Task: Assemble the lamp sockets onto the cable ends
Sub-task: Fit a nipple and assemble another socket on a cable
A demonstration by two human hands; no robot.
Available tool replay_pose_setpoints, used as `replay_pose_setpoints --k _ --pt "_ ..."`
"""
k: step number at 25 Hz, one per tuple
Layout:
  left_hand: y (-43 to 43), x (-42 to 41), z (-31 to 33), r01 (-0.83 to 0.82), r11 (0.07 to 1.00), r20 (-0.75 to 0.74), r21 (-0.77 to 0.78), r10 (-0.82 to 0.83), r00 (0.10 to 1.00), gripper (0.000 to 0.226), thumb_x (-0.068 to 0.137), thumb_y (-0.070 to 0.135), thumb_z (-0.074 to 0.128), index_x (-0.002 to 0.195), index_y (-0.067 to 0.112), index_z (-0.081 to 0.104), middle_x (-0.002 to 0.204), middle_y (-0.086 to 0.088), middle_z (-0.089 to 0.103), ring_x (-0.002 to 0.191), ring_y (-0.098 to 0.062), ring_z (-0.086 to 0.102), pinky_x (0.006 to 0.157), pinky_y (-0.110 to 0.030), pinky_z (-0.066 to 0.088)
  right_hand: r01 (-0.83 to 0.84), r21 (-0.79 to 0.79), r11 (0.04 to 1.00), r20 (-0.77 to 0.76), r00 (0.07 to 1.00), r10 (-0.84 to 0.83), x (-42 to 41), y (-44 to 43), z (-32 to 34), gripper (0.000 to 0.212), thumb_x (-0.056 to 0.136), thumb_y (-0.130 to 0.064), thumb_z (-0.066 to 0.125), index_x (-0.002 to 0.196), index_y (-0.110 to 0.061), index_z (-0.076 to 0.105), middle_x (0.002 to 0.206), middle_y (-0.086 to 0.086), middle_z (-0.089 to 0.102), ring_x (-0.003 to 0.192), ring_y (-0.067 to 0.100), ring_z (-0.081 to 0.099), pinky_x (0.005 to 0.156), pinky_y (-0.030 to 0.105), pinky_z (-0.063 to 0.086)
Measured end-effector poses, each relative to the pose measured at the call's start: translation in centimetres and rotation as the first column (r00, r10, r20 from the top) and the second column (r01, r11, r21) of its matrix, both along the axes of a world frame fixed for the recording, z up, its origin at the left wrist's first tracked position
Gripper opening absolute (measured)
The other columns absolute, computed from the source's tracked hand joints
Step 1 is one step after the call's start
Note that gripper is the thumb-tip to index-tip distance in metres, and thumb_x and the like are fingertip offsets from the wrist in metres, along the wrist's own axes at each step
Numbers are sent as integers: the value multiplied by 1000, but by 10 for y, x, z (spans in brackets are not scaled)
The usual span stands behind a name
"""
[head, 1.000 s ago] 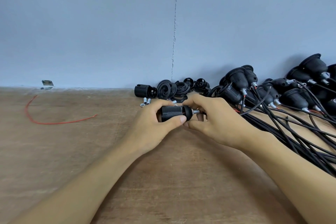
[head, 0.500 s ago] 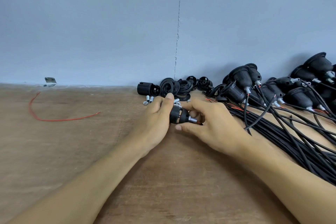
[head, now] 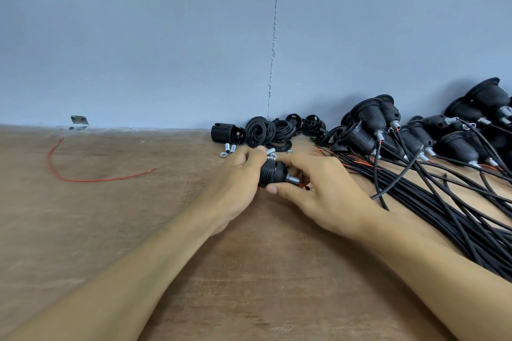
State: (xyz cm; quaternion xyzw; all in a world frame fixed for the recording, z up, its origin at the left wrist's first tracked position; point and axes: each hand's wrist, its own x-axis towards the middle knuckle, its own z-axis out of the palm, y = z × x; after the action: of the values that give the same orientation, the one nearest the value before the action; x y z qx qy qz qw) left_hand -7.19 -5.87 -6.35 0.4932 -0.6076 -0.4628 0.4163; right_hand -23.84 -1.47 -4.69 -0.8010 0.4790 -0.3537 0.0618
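Note:
A black ribbed lamp socket (head: 273,173) with a silver threaded nipple at its right end lies between my two hands, low over the wooden table (head: 138,216). My left hand (head: 238,177) grips the socket body from the left. My right hand (head: 318,188) pinches the nipple end, where a red wire tip shows. The cable feeding the socket is hidden under my right hand.
A bundle of black cables (head: 443,202) runs along the right, ending in several assembled sockets (head: 368,124) against the wall. Loose socket bodies (head: 227,133), black rings (head: 260,131) and small silver nipples (head: 228,148) lie behind my hands. A red wire (head: 83,178) lies at the left.
Both hands turned the socket and lowered it toward the table; my left hand now covers most of the body, and the nipple end points right and toward me.

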Motion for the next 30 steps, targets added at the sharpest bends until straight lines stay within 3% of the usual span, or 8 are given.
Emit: replay_pose_setpoints --k 7,10,13,16,18,21,26,30 --pt "1 1 3 28 999 -27 31 -27 999 28 79 61 48 81 38 64 57 14 49 47 -4 44 62 -30 40 -29 -18 999 -7 1000 29 1 0 -2 31 90 -34 72 113 -13 68 82 -3 67 75 12 55 72 21 43" --pt "2 2 5 25 999 -8 38 -25 1000 24 81 60 47 79 46 67 71 9 55 48 -1 50 58 -25 44 -39 -34 999 -19 999 39 3 -1 -1 27 91 -32 72 109 -12 68 81 -4 65 74 12 53 71 18 42" --pt "3 1 6 6 999 30 32 -7 1000 22 77 64 45 78 55 65 70 12 56 49 -2 51 59 -26 45 -66 -28 997 -41 997 65 3 -1 -2 25 92 -30 71 108 -11 67 83 -6 65 75 10 53 71 17 42" --pt "4 0 4 35 998 -46 58 -33 998 31 77 66 47 86 43 66 70 8 56 49 -5 48 55 -25 40 -37 -28 999 -35 999 36 1 -4 -5 28 91 -33 70 112 -14 66 87 -2 69 78 13 57 75 23 44" --pt "5 -1 4 55 997 -34 50 -54 998 37 78 71 46 91 41 63 75 10 57 58 -8 51 62 -29 45 -16 -23 1000 -27 1000 15 -1 -5 -7 30 89 -36 72 114 -20 66 87 -7 68 78 8 57 73 18 43" --pt "6 -3 2 71 997 151 -34 -65 986 35 88 77 38 90 46 56 77 16 55 77 -11 52 85 -39 47 16 -5 1000 -31 999 -16 -6 -10 -10 34 87 -40 72 117 -29 65 86 -14 65 78 1 56 69 12 39" --pt "1 0 0 -78 966 97 -248 105 990 17 100 40 59 113 29 58 94 13 65 77 12 56 67 -6 39 117 37 992 -68 991 -115 -21 -17 -10 38 84 -38 75 120 -39 63 101 -19 65 93 0 55 82 19 42" --pt "-6 9 -3 -142 962 96 -232 168 981 17 91 24 71 106 27 67 96 10 68 73 12 58 63 -5 38 160 156 975 -35 987 -156 -28 -23 -9 31 85 -58 63 111 -43 68 92 -22 61 91 -5 55 77 12 39"
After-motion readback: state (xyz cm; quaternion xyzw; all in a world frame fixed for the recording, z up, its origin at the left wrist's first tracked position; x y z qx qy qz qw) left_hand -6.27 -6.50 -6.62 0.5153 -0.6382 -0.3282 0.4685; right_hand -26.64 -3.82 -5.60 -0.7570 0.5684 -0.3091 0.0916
